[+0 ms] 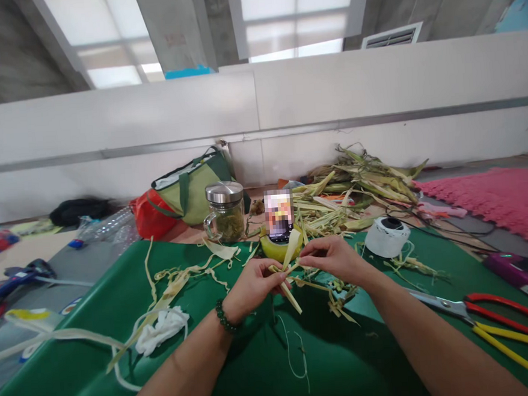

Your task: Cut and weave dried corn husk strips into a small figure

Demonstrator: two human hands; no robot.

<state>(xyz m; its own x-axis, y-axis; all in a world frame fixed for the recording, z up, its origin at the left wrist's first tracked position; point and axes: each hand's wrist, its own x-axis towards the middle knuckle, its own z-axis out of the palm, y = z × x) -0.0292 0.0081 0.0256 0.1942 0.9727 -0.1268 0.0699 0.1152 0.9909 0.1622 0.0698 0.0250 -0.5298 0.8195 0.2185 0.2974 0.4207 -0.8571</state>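
Strips of pale corn husk (291, 297) cross one another between my two hands, above the green mat (258, 367). My left hand (257, 286), with a dark beaded bracelet (224, 316) on the wrist, pinches the husk strips where they cross. Thumb and fingers of my right hand (334, 259) close on the end of a strip just to the right. Behind the hands a phone (278, 218) with a blurred screen leans in a yellow-green holder (272, 250). Husk scraps (339, 301) and a loop of thin white thread (296, 364) lie below.
A glass jar mug (225, 216) stands behind the mat, near a green bag (200, 187). Dried husks (362, 182) are heaped at the back right. A white thread spool (388, 237) and large scissors (462, 311) lie right; a white cloth (162, 330) and cord lie left.
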